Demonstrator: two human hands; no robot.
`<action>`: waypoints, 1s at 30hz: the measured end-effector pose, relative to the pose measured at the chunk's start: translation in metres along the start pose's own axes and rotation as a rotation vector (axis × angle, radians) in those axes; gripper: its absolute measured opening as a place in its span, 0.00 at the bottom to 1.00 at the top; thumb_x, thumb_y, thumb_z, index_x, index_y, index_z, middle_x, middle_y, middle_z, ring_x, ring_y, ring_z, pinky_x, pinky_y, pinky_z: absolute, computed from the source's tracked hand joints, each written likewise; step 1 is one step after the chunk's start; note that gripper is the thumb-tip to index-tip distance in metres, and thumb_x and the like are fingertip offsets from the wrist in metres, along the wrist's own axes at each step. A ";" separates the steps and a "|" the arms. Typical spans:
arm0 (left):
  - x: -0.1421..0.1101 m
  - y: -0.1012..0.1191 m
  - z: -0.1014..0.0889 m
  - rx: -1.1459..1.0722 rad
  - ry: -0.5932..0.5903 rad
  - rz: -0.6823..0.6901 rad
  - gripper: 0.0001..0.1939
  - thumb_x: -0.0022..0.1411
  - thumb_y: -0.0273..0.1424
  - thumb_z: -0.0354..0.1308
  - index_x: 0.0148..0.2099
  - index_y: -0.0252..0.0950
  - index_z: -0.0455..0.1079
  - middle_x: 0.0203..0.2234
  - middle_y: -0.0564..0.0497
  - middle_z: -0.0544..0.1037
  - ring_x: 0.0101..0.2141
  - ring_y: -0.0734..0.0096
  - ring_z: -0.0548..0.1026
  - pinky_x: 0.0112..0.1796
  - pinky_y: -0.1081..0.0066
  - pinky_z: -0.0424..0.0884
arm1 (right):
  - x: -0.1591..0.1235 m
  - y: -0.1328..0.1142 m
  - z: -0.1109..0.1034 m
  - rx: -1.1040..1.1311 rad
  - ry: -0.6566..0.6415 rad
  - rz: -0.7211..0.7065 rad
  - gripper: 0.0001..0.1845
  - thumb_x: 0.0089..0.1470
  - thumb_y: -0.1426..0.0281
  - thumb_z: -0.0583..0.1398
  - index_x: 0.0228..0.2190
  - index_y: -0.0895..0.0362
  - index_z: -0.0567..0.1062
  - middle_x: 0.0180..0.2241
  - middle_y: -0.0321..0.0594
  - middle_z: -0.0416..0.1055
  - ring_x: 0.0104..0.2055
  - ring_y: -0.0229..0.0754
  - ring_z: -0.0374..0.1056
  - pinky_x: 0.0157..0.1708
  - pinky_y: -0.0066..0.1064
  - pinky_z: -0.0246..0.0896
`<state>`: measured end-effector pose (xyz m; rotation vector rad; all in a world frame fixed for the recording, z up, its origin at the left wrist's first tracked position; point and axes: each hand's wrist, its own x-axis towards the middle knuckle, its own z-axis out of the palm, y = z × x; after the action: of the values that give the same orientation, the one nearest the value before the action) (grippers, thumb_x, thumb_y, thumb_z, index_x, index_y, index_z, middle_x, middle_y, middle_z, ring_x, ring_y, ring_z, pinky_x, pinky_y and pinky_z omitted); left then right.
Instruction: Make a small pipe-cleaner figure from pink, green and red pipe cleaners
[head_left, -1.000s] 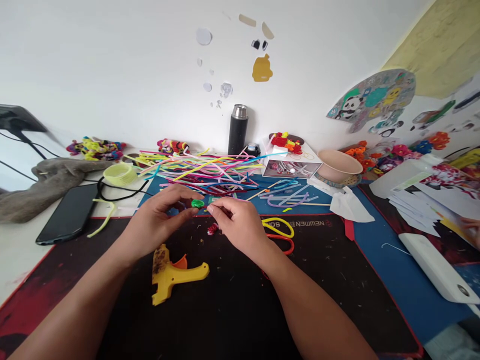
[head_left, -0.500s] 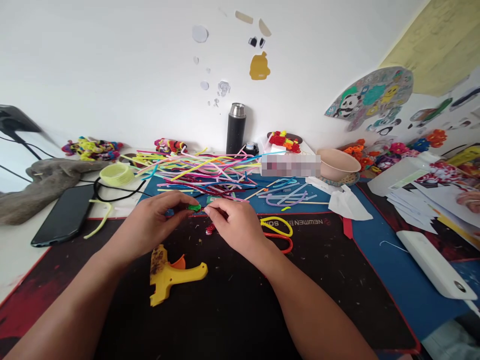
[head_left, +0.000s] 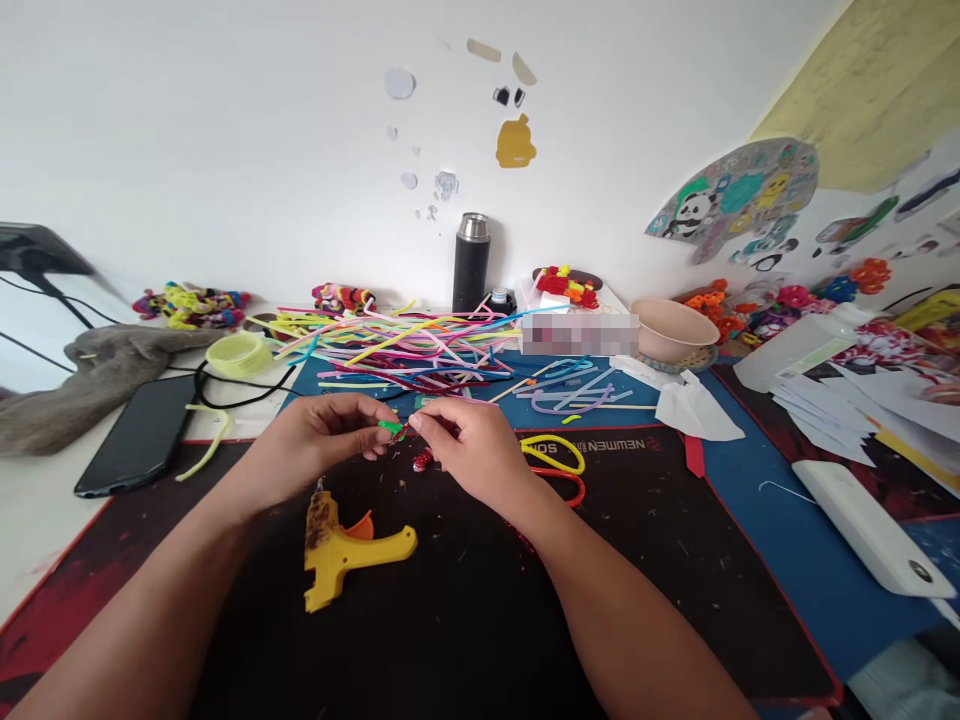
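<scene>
My left hand (head_left: 322, 440) pinches a small bright green piece (head_left: 390, 429) between thumb and fingertips, above the middle of the black mat. Close against it, my right hand (head_left: 469, 440) pinches a thin dark red piece (head_left: 403, 432) that meets the green one; whether they are joined is too small to tell. Just below my right fingertips lies a short glittery red bit (head_left: 423, 459). A yellow glue gun (head_left: 337, 560) with an orange trigger rests on the mat below my left hand. Scissors with yellow and red handle loops (head_left: 555, 452) lie partly behind my right wrist.
Behind my hands spreads a pile of coloured pipe cleaners (head_left: 405, 345). A black thermos (head_left: 471, 265) stands at the wall. On the left lie a phone (head_left: 135, 435) and driftwood (head_left: 97, 365); on the right are a pink bowl (head_left: 675, 330) and a white device (head_left: 862, 530).
The green piece has tilted and sits slightly lower, with more of the red piece showing between my fingertips. My left hand's fingers have shifted around it. The view has moved a little.
</scene>
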<state>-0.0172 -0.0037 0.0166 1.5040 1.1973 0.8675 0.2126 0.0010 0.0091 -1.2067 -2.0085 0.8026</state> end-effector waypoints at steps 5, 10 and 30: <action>0.001 0.007 0.006 -0.204 0.029 -0.070 0.18 0.49 0.45 0.80 0.37 0.40 0.84 0.25 0.50 0.83 0.27 0.62 0.80 0.30 0.64 0.78 | 0.000 0.001 -0.001 0.188 -0.048 0.079 0.15 0.71 0.60 0.61 0.35 0.53 0.82 0.24 0.32 0.77 0.27 0.38 0.74 0.30 0.27 0.63; 0.000 0.011 0.015 -0.370 0.070 -0.116 0.20 0.43 0.44 0.83 0.33 0.39 0.84 0.24 0.52 0.81 0.25 0.67 0.78 0.27 0.67 0.74 | -0.001 0.000 0.001 0.379 -0.104 0.099 0.19 0.72 0.59 0.59 0.30 0.54 0.76 0.22 0.30 0.72 0.22 0.35 0.71 0.27 0.25 0.63; -0.001 -0.006 0.034 0.019 0.379 0.154 0.15 0.58 0.44 0.72 0.41 0.40 0.81 0.34 0.50 0.85 0.35 0.61 0.82 0.37 0.67 0.77 | -0.006 -0.002 0.020 0.257 -0.218 0.129 0.15 0.72 0.65 0.59 0.30 0.54 0.71 0.25 0.30 0.74 0.22 0.34 0.70 0.27 0.26 0.58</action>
<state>0.0127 -0.0131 0.0018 1.5030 1.3744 1.2909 0.1983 -0.0080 -0.0029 -1.1473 -1.9354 1.2621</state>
